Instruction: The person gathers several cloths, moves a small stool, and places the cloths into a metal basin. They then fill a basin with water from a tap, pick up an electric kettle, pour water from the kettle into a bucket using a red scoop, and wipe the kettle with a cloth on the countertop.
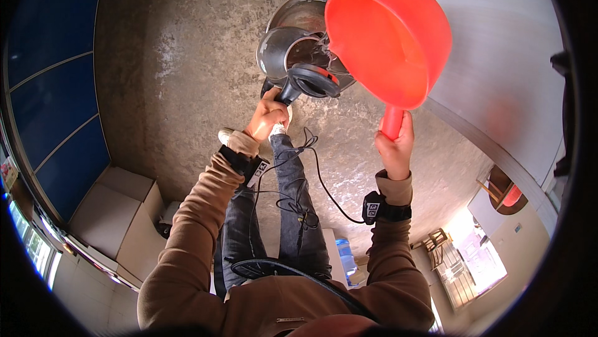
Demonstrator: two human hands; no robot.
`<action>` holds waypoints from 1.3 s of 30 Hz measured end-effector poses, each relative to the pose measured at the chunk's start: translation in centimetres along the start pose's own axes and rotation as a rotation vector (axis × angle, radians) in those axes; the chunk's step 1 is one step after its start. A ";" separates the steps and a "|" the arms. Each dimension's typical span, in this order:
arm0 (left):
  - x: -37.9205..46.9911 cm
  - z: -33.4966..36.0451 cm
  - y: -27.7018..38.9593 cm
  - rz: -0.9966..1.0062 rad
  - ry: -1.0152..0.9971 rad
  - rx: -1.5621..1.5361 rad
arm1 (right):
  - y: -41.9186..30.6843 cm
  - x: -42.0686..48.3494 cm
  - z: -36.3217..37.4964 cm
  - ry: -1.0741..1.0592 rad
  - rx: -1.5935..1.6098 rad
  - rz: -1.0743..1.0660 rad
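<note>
My left hand point(267, 117) grips the black handle of an electric kettle point(272, 54) with a dark, shiny body. The kettle's lid point(313, 81) is raised, standing on the side towards me. In my right hand point(397, 150) is the handle of a large red plastic water dipper point(380, 42), tilted to the left. Clear water point(323, 47) runs from the dipper's lip towards the kettle's open mouth. Behind and below the kettle is a round metal basin point(299, 7), partly hidden by kettle and dipper. Whether the kettle touches the basin I cannot tell.
A worn concrete floor point(201, 75) surrounds my feet. Beyond the dipper, a pale panel point(495, 70) rises at right. Blue panels point(51, 89) and cardboard boxes point(112, 215) line the left. Black cables point(322, 183) hang between my wrist devices. A blue water bottle point(345, 260) stands near my legs.
</note>
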State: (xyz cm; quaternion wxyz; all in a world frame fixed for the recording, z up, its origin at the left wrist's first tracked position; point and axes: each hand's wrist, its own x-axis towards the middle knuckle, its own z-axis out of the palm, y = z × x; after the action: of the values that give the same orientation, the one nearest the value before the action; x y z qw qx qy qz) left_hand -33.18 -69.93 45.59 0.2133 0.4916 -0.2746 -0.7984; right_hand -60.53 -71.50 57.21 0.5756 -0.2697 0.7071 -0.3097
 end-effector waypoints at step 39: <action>-0.4 0.4 1.9 0.050 -0.015 -0.036 | 16.9 14.2 8.6 0.105 -0.994 0.517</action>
State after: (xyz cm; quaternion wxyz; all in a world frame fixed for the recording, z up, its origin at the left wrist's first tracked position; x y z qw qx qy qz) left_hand -33.20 -71.03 47.27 0.2397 0.4747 -0.2740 -0.8013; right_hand -55.21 -71.83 34.12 0.4005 -0.3107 0.8388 0.1987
